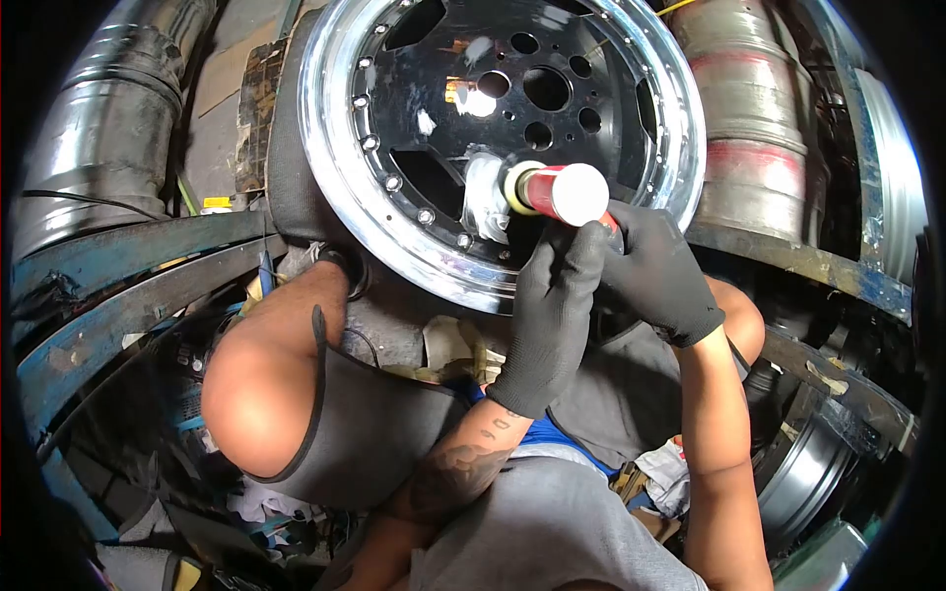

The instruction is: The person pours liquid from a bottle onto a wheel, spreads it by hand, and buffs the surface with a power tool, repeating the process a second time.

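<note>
A wheel rim (330, 177) with a black centre and a bright polished lip fills the top of the view, tilted towards me. On its black face, a smeared grey patch (485, 197) lies beside the round pale pad of a red polisher (542, 189). The polisher's white end faces up at me. My left hand (552, 315), in a black glove, is closed at the near side of the polisher, its thumb up along it. Also gloved in black, my right hand (660, 271) wraps the tool from the right. The fingertips of both hands are mostly hidden.
Shiny metal cylinders (108, 128) stand at the left, behind a blue metal frame (138, 251). More metal drums with red bands (744, 128) are at the upper right. Another silver rim (803, 483) sits low on the right. My knees flank the wheel.
</note>
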The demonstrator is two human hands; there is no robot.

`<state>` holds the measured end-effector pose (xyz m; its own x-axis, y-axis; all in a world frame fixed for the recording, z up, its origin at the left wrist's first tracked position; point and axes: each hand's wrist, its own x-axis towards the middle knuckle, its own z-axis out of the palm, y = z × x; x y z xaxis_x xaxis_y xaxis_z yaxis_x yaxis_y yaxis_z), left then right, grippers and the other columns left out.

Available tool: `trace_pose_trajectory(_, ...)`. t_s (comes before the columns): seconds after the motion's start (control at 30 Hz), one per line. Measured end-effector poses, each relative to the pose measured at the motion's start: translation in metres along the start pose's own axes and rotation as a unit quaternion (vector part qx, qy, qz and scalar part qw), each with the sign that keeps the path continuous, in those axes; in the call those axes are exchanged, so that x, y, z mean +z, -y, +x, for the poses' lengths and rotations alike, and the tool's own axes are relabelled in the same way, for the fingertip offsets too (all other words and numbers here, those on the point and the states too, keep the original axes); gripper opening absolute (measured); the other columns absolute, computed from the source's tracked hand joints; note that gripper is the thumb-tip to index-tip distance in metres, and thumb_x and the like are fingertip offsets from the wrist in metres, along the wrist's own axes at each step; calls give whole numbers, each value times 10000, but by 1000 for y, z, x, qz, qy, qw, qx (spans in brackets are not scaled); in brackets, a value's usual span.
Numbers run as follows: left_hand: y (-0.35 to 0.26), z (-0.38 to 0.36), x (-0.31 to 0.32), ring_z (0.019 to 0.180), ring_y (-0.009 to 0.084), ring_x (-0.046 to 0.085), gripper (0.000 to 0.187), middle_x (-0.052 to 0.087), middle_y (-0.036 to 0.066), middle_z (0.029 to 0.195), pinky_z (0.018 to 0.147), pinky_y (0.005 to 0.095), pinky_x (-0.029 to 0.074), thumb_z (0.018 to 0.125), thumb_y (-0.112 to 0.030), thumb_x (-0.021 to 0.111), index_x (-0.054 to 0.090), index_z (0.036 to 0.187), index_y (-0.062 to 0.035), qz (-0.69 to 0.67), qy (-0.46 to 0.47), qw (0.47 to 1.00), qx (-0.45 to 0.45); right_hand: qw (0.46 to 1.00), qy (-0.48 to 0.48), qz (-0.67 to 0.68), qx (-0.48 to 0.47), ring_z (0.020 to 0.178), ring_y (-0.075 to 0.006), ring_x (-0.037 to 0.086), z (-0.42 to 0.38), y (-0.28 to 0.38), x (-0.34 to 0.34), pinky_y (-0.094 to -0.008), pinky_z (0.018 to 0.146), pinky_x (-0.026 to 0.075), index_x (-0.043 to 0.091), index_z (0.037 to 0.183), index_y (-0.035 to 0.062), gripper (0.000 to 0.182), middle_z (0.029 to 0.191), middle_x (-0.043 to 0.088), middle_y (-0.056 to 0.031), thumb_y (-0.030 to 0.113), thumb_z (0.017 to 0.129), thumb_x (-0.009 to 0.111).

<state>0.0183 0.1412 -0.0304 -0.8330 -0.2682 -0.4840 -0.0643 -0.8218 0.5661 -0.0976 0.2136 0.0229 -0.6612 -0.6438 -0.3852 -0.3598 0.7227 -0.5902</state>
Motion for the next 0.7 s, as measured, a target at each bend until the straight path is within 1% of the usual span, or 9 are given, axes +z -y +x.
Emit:
trace_pose_trajectory(0.03,0,0,1,1049,118,599,625,624,75,1144,888,273,509,1058,-533,581,552,1340,24,-2,-1,1000,-5,1000,-1,-6,-1,793,-434,693,0,0,-1,-455,726,525,713,1017,-8,405,831,693,-246,382,908,697)
trace_pose_trajectory(0.13,4,3,3,1049,119,596,631,615,88,1176,900,275,508,1059,-530,579,557,1334,37,-29,-1,999,36,999,-40,-5,-30,794,-433,694,-1,-7,8,-457,723,522,711,1006,-9,409,826,692,-242,387,906,695)
trace_pose_trajectory(0.23,1,-2,0,1073,138,597,644,609,103,1200,920,284,509,1062,-529,575,547,1346,48,12,1,1000,-7,1000,-3,-10,6,785,-433,693,-4,2,0,-463,713,517,708,997,-11,409,805,683,-242,388,912,686)
trace_pose_trajectory(0.27,1,-3,0,1081,144,597,648,607,107,1209,927,287,509,1062,-529,574,544,1350,51,24,2,999,-22,1000,-5,-13,7,781,-431,693,-4,3,-1,-463,708,516,705,990,-12,407,797,680,-240,386,913,684)
trace_pose_trajectory(0.33,2,-3,0,1101,148,600,650,606,115,1222,942,289,508,1071,-528,555,535,1363,52,24,2,1000,-3,1000,-11,-20,12,772,-428,694,-3,5,-2,-464,698,514,699,977,-15,404,781,675,-235,384,915,681)
trace_pose_trajectory(0.43,2,-1,0,1130,155,603,652,605,126,1243,964,293,505,1084,-527,526,522,1381,54,23,-2,999,29,998,-40,-27,-45,762,-424,692,-1,-5,9,-464,688,511,692,958,-13,393,768,670,-231,378,915,679)
trace_pose_trajectory(0.53,2,-5,-3,1153,158,603,674,600,127,1265,969,299,509,1077,-539,533,505,1400,52,26,17,999,12,1000,5,-2,3,769,-424,692,-5,4,1,-463,689,513,689,953,-8,397,769,673,-227,388,916,679)
trace_pose_trajectory(0.7,1,-5,-1,1152,164,604,690,599,130,1259,967,306,513,1066,-549,549,493,1401,51,-4,17,1000,7,999,-20,-30,-14,785,-424,695,-8,4,3,-467,695,523,684,943,-5,399,775,679,-225,394,918,679)
